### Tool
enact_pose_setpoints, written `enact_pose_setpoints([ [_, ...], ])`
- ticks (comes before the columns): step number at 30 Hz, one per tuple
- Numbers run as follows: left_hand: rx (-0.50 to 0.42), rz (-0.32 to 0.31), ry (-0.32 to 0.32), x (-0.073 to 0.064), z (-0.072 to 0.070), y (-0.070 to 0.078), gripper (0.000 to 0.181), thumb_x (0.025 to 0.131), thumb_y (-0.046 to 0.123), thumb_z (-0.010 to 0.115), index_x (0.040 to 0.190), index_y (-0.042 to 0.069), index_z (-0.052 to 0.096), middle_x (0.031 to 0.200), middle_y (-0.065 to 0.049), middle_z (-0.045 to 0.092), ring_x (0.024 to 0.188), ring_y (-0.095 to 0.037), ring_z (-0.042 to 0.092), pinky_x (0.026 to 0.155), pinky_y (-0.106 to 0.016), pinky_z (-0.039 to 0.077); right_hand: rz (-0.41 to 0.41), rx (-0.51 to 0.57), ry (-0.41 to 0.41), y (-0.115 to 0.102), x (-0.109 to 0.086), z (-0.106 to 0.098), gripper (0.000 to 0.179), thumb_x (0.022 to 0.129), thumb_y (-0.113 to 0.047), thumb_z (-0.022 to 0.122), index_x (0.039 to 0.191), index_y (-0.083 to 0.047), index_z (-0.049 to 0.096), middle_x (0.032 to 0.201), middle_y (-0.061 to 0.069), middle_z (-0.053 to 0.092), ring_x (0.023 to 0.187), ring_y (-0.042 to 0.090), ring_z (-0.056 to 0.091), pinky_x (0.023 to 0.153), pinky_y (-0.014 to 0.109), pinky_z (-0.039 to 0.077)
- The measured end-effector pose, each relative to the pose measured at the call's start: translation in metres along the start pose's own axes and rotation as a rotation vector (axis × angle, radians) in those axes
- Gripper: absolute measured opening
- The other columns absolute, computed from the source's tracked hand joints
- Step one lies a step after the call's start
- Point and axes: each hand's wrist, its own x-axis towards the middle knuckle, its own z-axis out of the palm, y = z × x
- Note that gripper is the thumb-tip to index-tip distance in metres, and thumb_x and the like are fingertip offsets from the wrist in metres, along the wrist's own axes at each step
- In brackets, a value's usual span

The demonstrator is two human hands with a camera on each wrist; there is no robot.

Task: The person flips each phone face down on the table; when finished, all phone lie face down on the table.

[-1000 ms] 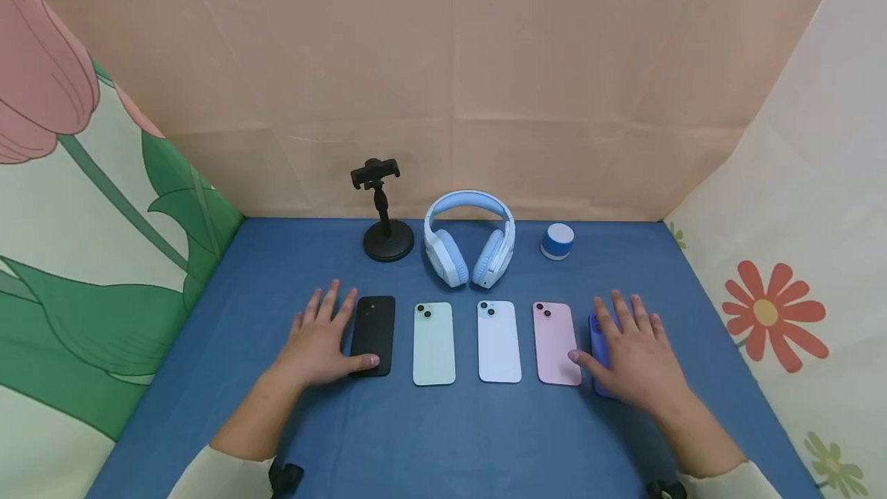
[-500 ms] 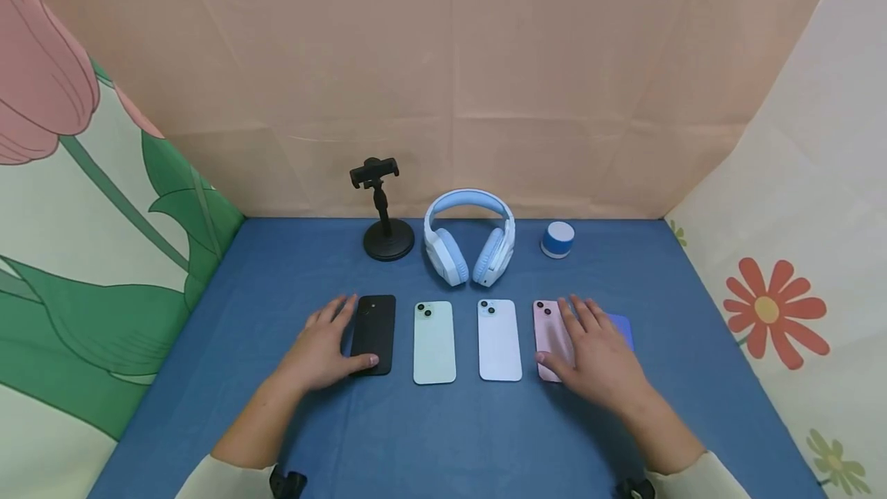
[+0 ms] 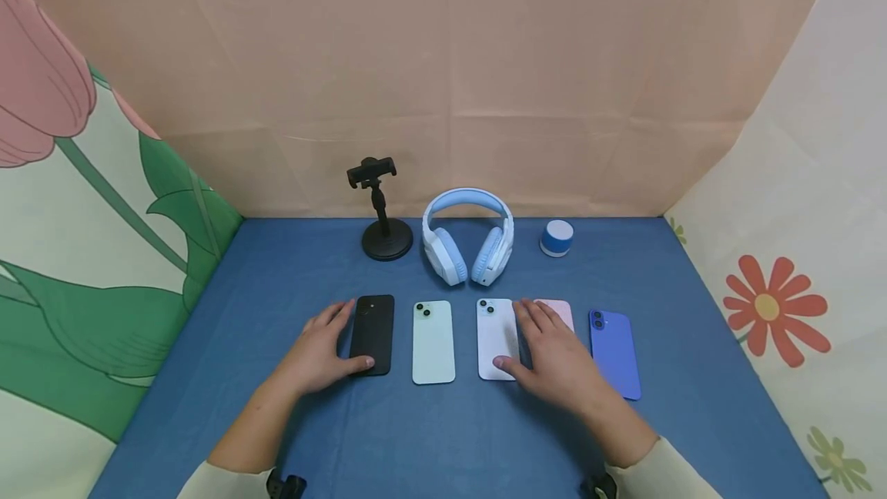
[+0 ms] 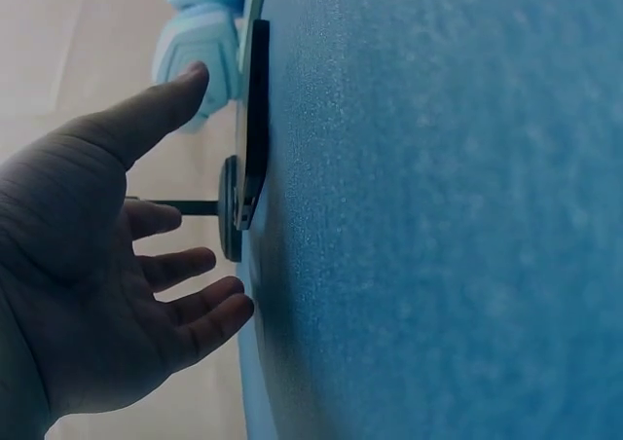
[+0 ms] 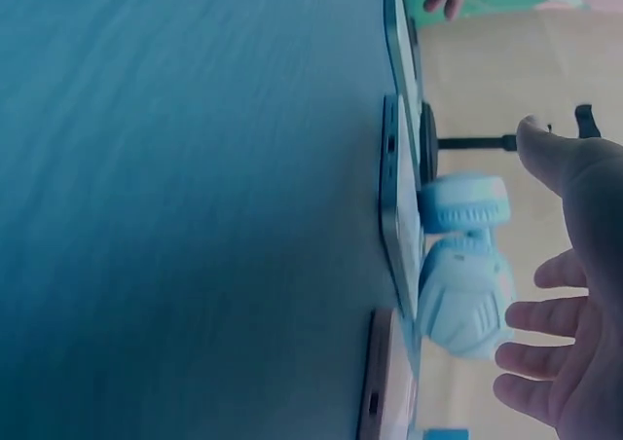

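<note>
Several phones lie face down in a row on the blue cloth. My left hand (image 3: 315,359) hovers at the left of the black phone (image 3: 373,329), its thumb over the phone's lower part. In the left wrist view a gap shows between those fingers and the black phone (image 4: 255,128). Over the seam between the white phone (image 3: 495,333) and the pink phone (image 3: 563,313) floats my right hand (image 3: 560,368), hiding most of the pink one. The right wrist view shows that hand (image 5: 599,313) raised, its fingers loosely spread and holding nothing. A pale green phone (image 3: 433,345) lies between the hands.
Beyond the row stand a black phone stand (image 3: 386,239), pale blue headphones (image 3: 467,237) and a small blue-and-white round container (image 3: 557,239). A violet-blue phone (image 3: 615,356) lies at the row's right end. A beige backdrop (image 3: 443,83) rises behind the blue tablecloth (image 3: 430,445).
My right hand has moved left, from over the violet-blue phone, across the pink one, to the white phone's right edge. The left hand stays almost where it was.
</note>
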Motion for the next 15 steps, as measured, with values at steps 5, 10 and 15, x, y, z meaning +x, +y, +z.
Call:
enact_pose_setpoints([
  [5, -0.024, -0.007, -0.018, -0.001, 0.0, 0.0, 0.11, 0.082, 0.053, 0.085, 0.166, 0.013, 0.026, 0.165, -0.022, 0.029, 0.147, -0.052, 0.028, 0.105, -0.075, 0.039, -0.025, 0.017, -0.01, -0.013, 0.006, 0.004, 0.098, 0.089, -0.068, 0.069, 0.16, -0.007, 0.039, 0.16, 0.015, 0.043, 0.147, 0.038, 0.04, 0.12, 0.055, 0.035],
  [10, -0.033, 0.001, -0.023, -0.001, 0.0, -0.001, 0.109, 0.083, 0.05, 0.086, 0.165, 0.011, 0.027, 0.164, -0.024, 0.031, 0.147, -0.053, 0.029, 0.105, -0.074, 0.039, -0.052, 0.038, -0.03, -0.025, 0.013, 0.009, 0.096, 0.09, -0.068, 0.068, 0.159, -0.008, 0.041, 0.161, 0.012, 0.044, 0.147, 0.034, 0.04, 0.12, 0.053, 0.036],
  [15, -0.039, -0.003, -0.024, -0.002, 0.0, -0.001, 0.108, 0.082, 0.046, 0.088, 0.165, 0.01, 0.029, 0.162, -0.025, 0.032, 0.146, -0.053, 0.032, 0.105, -0.073, 0.041, -0.076, 0.034, -0.049, -0.039, 0.02, 0.016, 0.096, 0.089, -0.068, 0.069, 0.16, -0.01, 0.04, 0.162, 0.01, 0.043, 0.148, 0.032, 0.04, 0.119, 0.05, 0.038],
])
